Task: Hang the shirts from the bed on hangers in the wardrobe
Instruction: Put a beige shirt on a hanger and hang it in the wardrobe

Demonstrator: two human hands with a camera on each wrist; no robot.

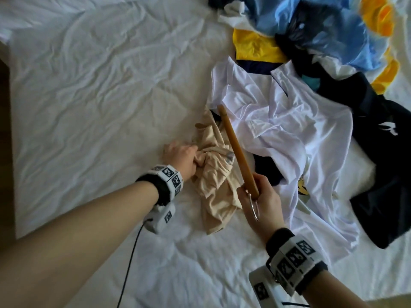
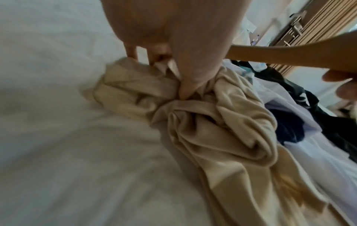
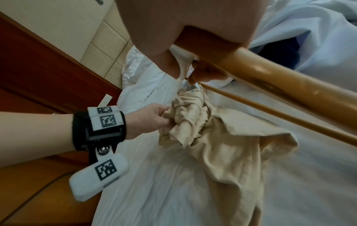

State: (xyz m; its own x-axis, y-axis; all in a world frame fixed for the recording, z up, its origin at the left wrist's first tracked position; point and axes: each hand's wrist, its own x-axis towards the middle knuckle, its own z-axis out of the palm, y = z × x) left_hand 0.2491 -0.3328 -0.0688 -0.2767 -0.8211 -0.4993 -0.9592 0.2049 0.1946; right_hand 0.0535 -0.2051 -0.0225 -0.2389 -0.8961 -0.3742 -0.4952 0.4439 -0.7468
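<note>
A crumpled beige shirt [image 1: 213, 178] [image 2: 218, 130] [image 3: 222, 137] lies on the white bed sheet [image 1: 100, 96]. My left hand [image 1: 184, 157] [image 2: 173, 61] [image 3: 154, 119] grips a bunched fold of it at its left side. My right hand [image 1: 260, 196] [image 3: 183, 38] holds a wooden hanger [image 1: 235, 147] [image 3: 280, 78] by its middle, beside the metal hook [image 1: 254, 207]. The hanger slants over the beige shirt's right edge. A white shirt [image 1: 284, 130] lies spread just to the right.
A heap of clothes fills the bed's right side: a black garment [image 1: 382, 152], a yellow one [image 1: 255, 47], light-blue fabric [image 1: 333, 30]. The bed's left edge [image 1: 9, 85] meets dark wooden furniture [image 3: 38, 68]. A wooden slatted door [image 2: 318, 30] shows in the left wrist view.
</note>
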